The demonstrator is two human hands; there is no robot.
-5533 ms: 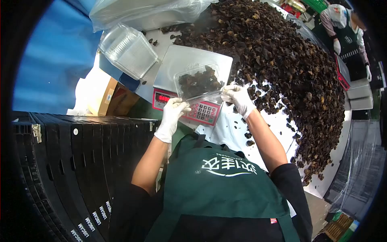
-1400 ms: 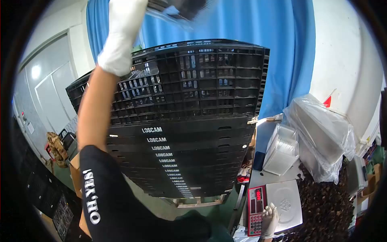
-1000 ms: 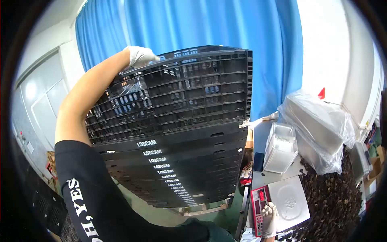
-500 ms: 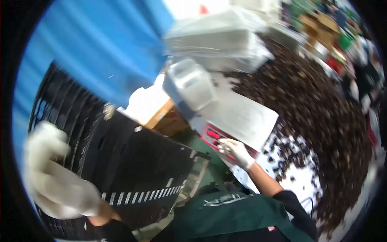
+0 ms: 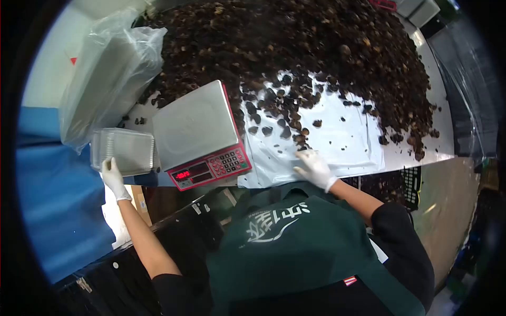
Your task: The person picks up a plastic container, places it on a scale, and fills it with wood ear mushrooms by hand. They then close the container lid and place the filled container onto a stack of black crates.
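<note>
Your left hand (image 5: 115, 178) has moved from the crates (image 5: 124, 276) to the containers (image 5: 132, 150) at the left end of the counter (image 5: 440, 126); its fingers touch their near edge, grip not determinable. Your right hand (image 5: 317, 171) has left the scale (image 5: 195, 126); its fingers are spread open at the white sheet (image 5: 342, 145), near the dark pieces (image 5: 348, 63), by the counter's front edge.

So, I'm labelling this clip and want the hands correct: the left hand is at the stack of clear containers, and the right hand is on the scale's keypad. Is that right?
The right hand's place is wrong: the right hand is at the white sheet, near loose dark pieces, as the head view shows. The left hand is at the clear containers.
</note>
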